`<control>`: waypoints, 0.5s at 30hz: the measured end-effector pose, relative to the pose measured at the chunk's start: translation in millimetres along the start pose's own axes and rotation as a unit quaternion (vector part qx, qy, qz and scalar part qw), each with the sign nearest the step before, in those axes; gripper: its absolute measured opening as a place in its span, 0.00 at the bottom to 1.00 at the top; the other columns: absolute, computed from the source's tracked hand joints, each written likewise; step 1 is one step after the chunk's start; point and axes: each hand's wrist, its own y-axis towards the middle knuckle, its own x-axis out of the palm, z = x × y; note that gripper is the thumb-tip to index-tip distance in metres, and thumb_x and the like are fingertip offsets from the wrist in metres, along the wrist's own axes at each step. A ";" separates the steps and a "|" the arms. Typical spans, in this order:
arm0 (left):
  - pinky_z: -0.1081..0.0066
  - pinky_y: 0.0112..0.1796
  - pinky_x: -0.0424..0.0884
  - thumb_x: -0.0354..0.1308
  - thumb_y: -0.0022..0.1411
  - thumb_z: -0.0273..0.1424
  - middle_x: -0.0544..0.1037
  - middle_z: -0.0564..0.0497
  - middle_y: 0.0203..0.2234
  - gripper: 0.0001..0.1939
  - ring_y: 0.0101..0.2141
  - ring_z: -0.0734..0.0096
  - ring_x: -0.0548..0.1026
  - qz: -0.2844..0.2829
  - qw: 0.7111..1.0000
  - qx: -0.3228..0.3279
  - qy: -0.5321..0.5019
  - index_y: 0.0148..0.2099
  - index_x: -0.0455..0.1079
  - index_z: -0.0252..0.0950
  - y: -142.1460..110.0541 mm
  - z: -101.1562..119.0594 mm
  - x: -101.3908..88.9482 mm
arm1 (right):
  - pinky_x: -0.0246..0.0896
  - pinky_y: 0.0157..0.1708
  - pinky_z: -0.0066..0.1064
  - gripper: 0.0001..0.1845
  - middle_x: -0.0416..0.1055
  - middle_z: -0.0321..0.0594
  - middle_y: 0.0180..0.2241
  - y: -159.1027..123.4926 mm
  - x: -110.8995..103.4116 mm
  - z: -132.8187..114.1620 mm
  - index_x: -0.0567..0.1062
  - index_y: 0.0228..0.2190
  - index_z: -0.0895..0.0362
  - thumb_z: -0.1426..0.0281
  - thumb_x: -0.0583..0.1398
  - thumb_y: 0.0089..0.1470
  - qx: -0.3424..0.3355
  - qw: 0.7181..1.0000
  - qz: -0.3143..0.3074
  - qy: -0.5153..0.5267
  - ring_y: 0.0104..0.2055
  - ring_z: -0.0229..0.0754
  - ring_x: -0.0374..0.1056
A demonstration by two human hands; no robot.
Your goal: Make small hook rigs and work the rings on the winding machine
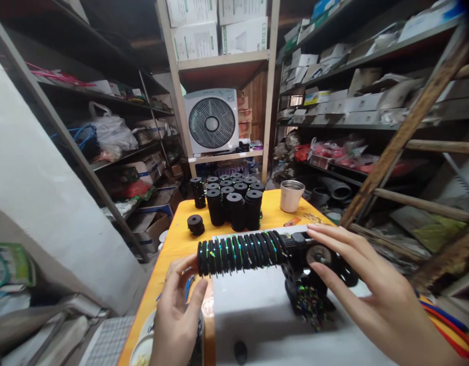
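Note:
A horizontal row of black spools (240, 251) wound with glittery thread sits on the shaft of a small black winding machine (306, 269) on a white sheet (265, 315). My left hand (177, 310) reaches up to the row's left end, fingers apart and touching the end spool. My right hand (364, 284) lies over the machine's right side, fingers stretched out across its round wheel (318, 254). Neither hand grips anything.
Stacks of black spools (232, 201) stand at the back of the orange table (181, 239), one loose spool (195, 224) beside them. A metal cup (291, 195) stands to the right. Shelves line both sides, a box fan (211, 122) behind, a wooden ladder (406, 127) right.

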 end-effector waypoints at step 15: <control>0.77 0.50 0.64 0.57 0.61 0.44 0.70 0.48 0.53 0.22 0.54 0.66 0.67 0.053 0.998 -0.039 0.017 0.53 0.67 0.40 -3.4 10.6 -5.6 | 0.43 0.64 0.43 0.24 0.62 0.39 0.55 23.4 3.3 -7.2 0.65 0.52 0.55 0.82 0.49 0.55 -0.136 0.977 -0.162 0.039 0.63 0.41 0.49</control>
